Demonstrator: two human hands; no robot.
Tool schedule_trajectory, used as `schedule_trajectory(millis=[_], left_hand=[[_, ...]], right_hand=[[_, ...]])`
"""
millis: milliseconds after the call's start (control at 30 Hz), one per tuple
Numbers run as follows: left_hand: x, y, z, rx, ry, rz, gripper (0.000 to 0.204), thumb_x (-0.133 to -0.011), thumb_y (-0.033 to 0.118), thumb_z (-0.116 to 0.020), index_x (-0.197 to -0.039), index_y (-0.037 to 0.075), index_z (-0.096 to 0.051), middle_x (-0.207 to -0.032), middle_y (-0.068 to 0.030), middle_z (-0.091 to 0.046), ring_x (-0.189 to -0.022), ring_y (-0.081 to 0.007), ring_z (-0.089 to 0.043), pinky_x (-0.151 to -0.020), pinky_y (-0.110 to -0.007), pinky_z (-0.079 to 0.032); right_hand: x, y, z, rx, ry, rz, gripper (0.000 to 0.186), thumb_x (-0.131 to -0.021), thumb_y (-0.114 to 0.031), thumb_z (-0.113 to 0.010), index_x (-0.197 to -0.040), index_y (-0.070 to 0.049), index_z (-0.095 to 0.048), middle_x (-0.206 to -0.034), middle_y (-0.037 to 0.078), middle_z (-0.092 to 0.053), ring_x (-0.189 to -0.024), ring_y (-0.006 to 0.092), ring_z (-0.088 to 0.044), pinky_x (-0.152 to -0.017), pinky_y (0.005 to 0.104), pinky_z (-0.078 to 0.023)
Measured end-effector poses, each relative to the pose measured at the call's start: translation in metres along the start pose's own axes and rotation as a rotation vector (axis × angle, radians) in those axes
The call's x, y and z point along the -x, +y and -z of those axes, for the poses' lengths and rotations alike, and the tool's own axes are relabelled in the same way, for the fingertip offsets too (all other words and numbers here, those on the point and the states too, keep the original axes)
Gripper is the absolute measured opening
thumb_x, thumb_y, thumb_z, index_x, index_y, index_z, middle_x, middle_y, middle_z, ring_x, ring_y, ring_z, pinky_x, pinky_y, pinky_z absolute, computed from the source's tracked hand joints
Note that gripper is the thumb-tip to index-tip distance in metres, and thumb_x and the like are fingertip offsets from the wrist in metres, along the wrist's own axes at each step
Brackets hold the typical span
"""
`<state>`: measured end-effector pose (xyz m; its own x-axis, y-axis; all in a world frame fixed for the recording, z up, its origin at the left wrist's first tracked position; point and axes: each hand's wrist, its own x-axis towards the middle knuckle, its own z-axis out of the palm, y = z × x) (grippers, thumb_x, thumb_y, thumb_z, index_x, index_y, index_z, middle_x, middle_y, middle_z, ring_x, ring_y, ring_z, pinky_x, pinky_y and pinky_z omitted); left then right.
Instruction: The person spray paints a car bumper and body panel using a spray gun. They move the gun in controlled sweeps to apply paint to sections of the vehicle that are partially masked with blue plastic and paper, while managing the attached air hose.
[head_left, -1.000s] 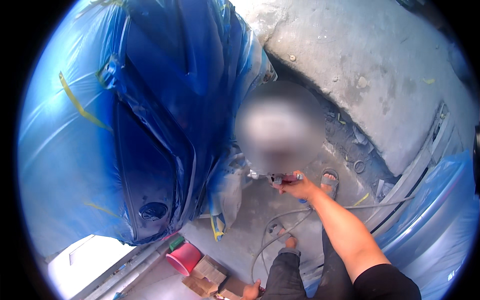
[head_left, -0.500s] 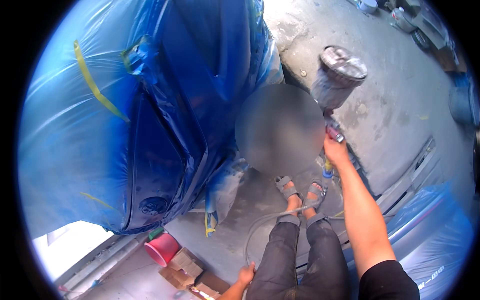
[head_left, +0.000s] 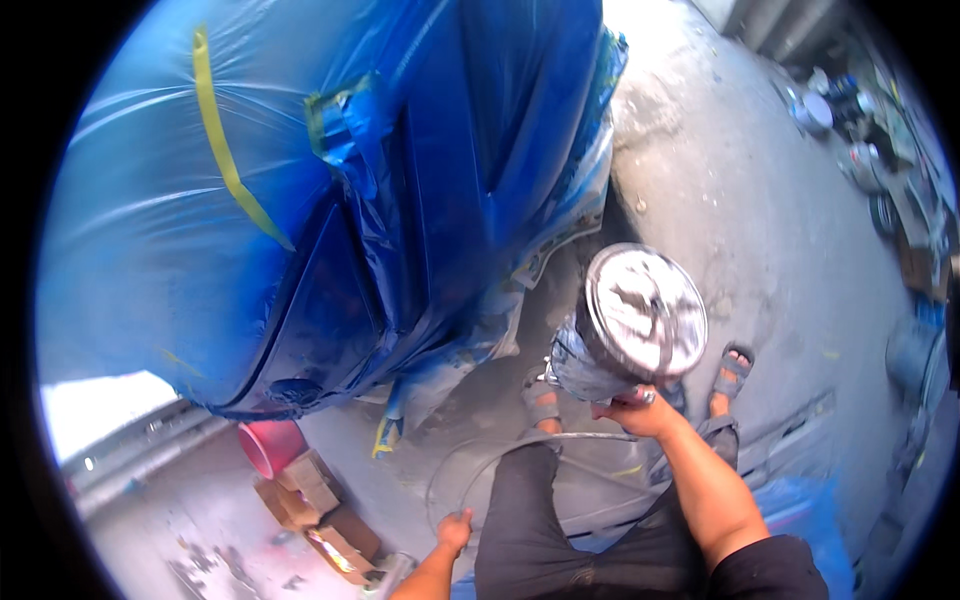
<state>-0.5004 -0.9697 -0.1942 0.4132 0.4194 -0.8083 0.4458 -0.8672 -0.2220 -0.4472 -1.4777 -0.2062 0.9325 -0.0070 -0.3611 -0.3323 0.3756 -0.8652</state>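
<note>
My right hand [head_left: 652,414] grips a spray gun [head_left: 632,398] by its handle, over the floor between my feet. On top of the gun sits a large paint cup [head_left: 645,310] with a smeared, silvery round lid, hiding much of the gun. A thin grey air hose [head_left: 478,452] loops across the floor in front of my legs. Down at the lower middle, my left hand [head_left: 456,532] is closed around the hose. To the left stands a vehicle's glossy blue body panel [head_left: 445,200], edged by clear masking film [head_left: 140,210] dusted with blue.
Yellow tape [head_left: 220,150] runs down the film. A red bucket [head_left: 270,447] and open cardboard boxes [head_left: 318,505] lie at the lower left. Cans and containers [head_left: 812,112] line the right wall. Blue-tinted sheeting [head_left: 800,510] lies at the lower right.
My right hand has drawn the spray gun back toward me and left, tilting the lid upward. My feet have moved apart. My left hand has shifted slightly left with the hose.
</note>
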Motion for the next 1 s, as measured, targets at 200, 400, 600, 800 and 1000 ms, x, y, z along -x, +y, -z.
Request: schedule_trajectory(millis=[200, 400, 600, 800, 1000], left_hand=[[0.031, 0.079, -0.09, -0.028, 0.199, -0.026, 0.065, -0.089, 0.053, -0.045, -0.095, -0.009, -0.062, -0.097, -0.0291, -0.062, -0.099, -0.0419, -0.058, -0.088, -0.045, -0.043], [0.009, 0.159, -0.135, 0.136, 0.344, 0.102, 0.055, -0.088, 0.047, -0.051, -0.103, -0.004, -0.061, -0.106, -0.0277, -0.06, -0.103, -0.0407, -0.057, -0.087, -0.046, -0.046], [-0.078, 0.161, -0.221, 0.348, 0.487, 0.204, 0.045, -0.084, 0.052, -0.056, -0.106, 0.012, -0.063, -0.113, -0.0136, -0.062, -0.109, -0.0347, -0.056, -0.088, -0.063, -0.04], [-0.071, 0.223, -0.218, 0.375, 0.446, 0.309, 0.044, -0.081, 0.05, -0.06, -0.106, 0.014, -0.063, -0.112, -0.0105, -0.062, -0.11, -0.0322, -0.055, -0.092, -0.067, -0.032], [-0.061, 0.198, -0.244, 0.343, 0.546, 0.328, 0.048, -0.074, 0.05, -0.067, -0.102, 0.012, -0.064, -0.106, -0.0122, -0.064, -0.105, -0.0318, -0.057, -0.091, -0.06, -0.034]], right_hand=[[-0.014, 0.042, 0.077, 0.555, -0.193, 0.198, 0.047, -0.076, -0.016, -0.073, -0.12, -0.007, -0.058, -0.121, 0.01, -0.058, -0.112, 0.0206, -0.052, -0.099, 0.0357, -0.039], [-0.032, 0.074, 0.103, 0.369, -0.23, 0.263, 0.047, -0.076, -0.011, -0.072, -0.119, -0.004, -0.056, -0.12, 0.011, -0.058, -0.109, 0.0196, -0.054, -0.096, 0.0338, -0.041], [-0.062, 0.082, 0.131, 0.5, -0.24, 0.441, 0.05, -0.077, -0.01, -0.071, -0.122, 0.0, -0.053, -0.123, 0.014, -0.056, -0.11, 0.0208, -0.053, -0.096, 0.0331, -0.041], [-0.096, 0.132, 0.134, 0.509, -0.473, 0.55, 0.063, -0.075, -0.005, -0.067, -0.132, 0.001, -0.041, -0.129, 0.024, -0.048, -0.118, 0.0377, -0.049, -0.1, 0.0386, -0.039], [-0.089, 0.128, 0.103, 0.702, -0.475, 0.759, 0.064, -0.074, 0.006, -0.057, -0.134, -0.005, -0.039, -0.121, 0.023, -0.048, -0.108, 0.042, -0.052, -0.09, 0.04, -0.045]])
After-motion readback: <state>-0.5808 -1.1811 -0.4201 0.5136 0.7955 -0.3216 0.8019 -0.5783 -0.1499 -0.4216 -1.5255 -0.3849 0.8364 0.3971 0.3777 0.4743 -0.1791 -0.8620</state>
